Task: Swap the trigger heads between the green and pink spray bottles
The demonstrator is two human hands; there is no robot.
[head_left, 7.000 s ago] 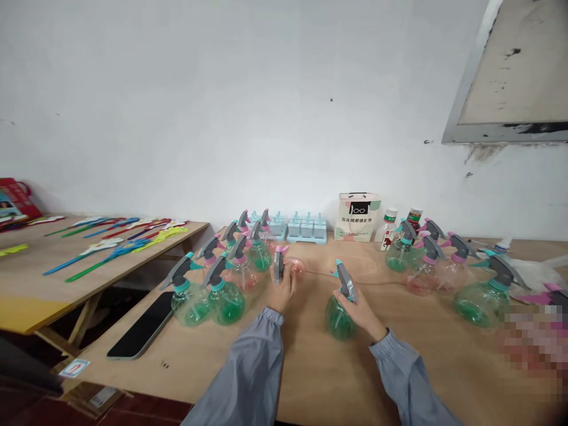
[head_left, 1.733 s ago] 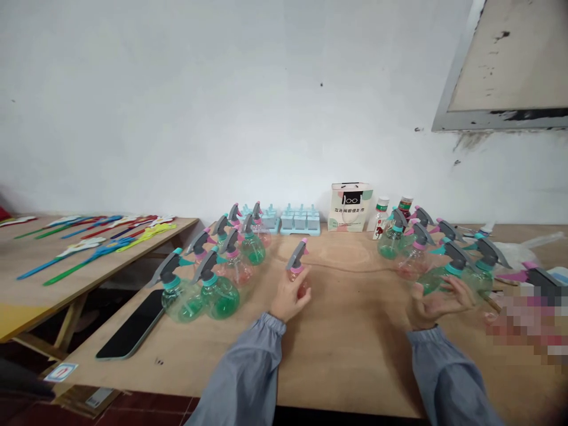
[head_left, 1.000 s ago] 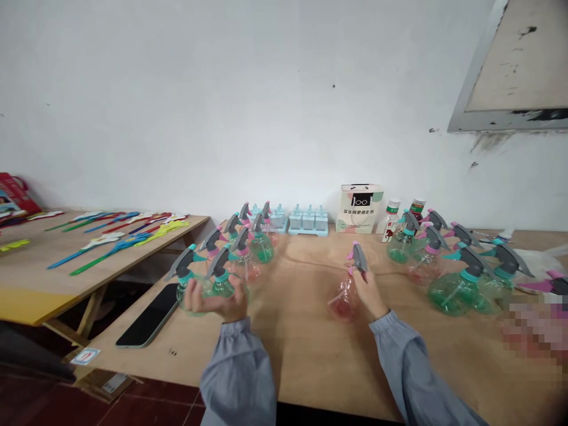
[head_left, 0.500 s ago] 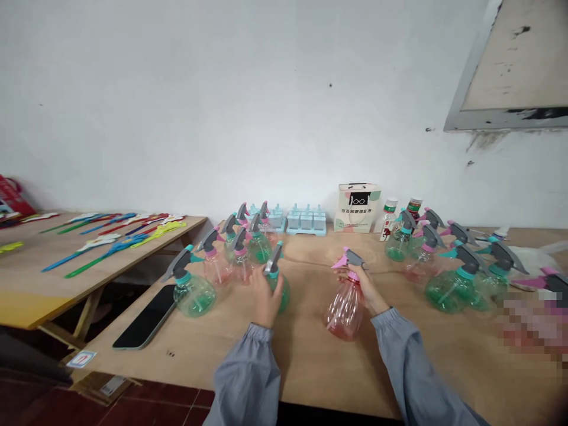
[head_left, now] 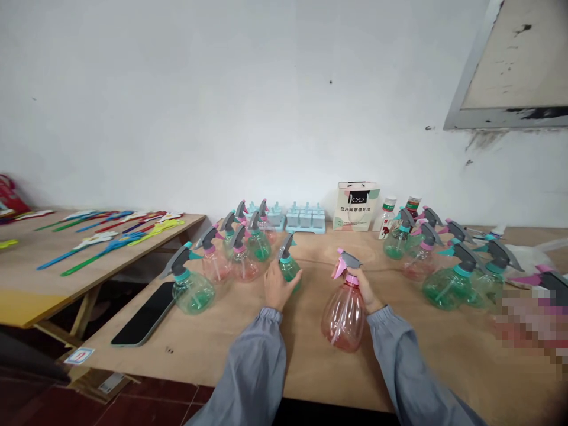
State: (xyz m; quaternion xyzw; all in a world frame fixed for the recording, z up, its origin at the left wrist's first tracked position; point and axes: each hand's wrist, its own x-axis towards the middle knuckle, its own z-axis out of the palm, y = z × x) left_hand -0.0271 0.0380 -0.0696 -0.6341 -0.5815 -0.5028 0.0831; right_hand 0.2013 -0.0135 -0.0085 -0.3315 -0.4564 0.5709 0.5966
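The left hand [head_left: 276, 288] has its grip clenched round a green translucent plastic spray bottle [head_left: 289, 266]. The right hand [head_left: 364, 290] grasps the neck of a pink translucent plastic spray bottle [head_left: 344, 313]. Both stand upright mid-tabletop [head_left: 310, 367]. Shifting either calls for keeping it level.

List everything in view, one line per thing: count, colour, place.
Table: one, plywood, in front.
Left bottles: about seven, green and pink, table's left.
Right bottles: at least six, green and pink, table's right.
Green bottle: one, mid-table, in the left hand.
Pink bottle: one, near edge, held by the neck.
Phone: one, black, table's left edge.
Moulds: two, light blue, by the wall.
Bag: one, white, by the wall.
Small bottles: two, clear, right of the bag.
Side table: one, plywood, far left.
Sticks: many, mixed colours, on the side table.
Left hand: grey sleeve.
Right hand: grey sleeve.
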